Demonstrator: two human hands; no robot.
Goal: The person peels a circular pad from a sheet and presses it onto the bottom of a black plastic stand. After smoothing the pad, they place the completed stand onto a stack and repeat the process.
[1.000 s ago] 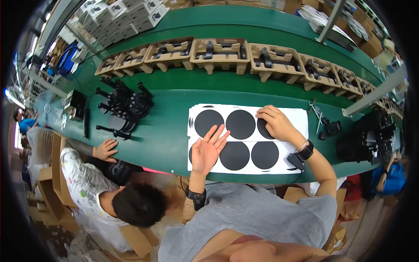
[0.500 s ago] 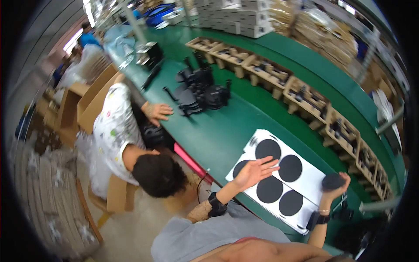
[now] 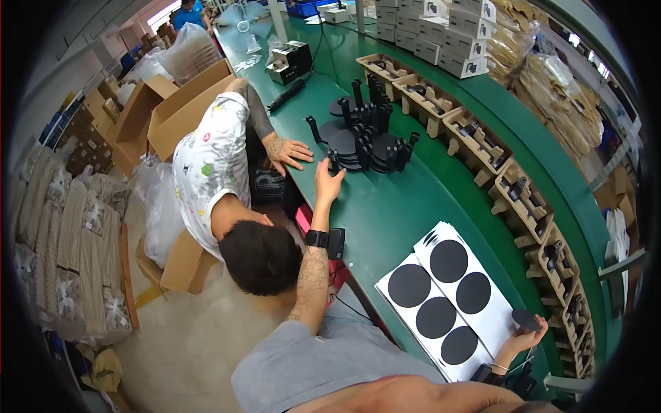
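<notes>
Saw right hand (image 3: 525, 337) pinching one black round pad (image 3: 526, 319), peeled off white sheet (image 3: 441, 303) on green table (image 3: 385, 206). Four pads left on sheet. Left hand (image 3: 328, 182), fingers spread, empty, reached beside black stands (image 3: 365, 141); none picked up yet.

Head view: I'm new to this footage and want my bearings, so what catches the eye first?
The long green workbench curves through the middle. On it, the left hand reaches toward a cluster of black stands. Nearer, a white sheet of black discs lies by the right hand, which holds one black disc. A co-worker in a patterned shirt bends beside the bench.
</notes>
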